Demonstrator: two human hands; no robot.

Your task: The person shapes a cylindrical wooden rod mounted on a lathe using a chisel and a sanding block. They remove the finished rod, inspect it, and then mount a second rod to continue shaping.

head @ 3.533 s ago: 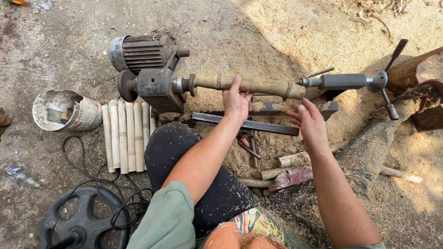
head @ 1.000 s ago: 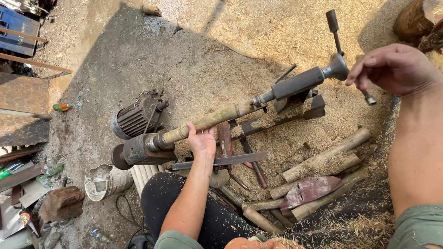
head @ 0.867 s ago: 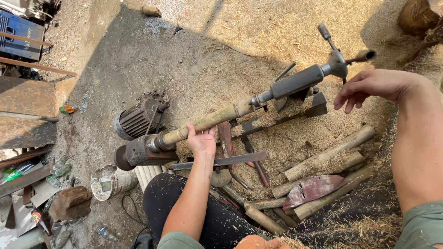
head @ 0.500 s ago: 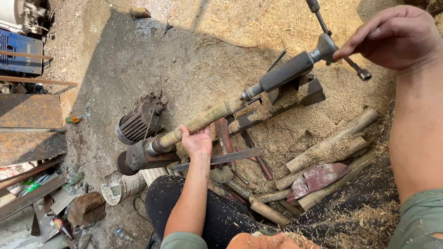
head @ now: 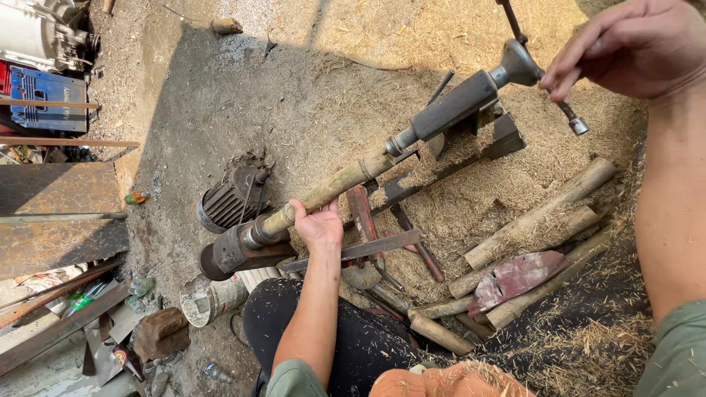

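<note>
Head view looks down on the left hand (head: 318, 224), wrapped over the near-left end of a wooden rod (head: 331, 190) that spans between the lathe's drive head (head: 234, 248) and the tailstock (head: 460, 103). The right hand (head: 636, 45), far right, pinches the tailstock's crank bar (head: 566, 112) between fingertips, palm otherwise loose. The rod lies slanted from near left to far right, above the sawdust.

Judging from this, the chief risk is the rod sitting loose between its centres: too little crank pressure and it could drop or whip free, and the left hand rests just beside the drive head, where fingers could be caught if it spins.

A flat metal tool rest (head: 353, 250) runs just below the rod, touching nothing of the hand. The motor (head: 229, 197) sits left of it. Cut rods (head: 540, 213) and a red-stained blade (head: 518, 276) lie piled to the near right, crowding the ground beside the person's dark-trousered leg (head: 368, 342). A tin can (head: 209, 301) stands near left.
</note>
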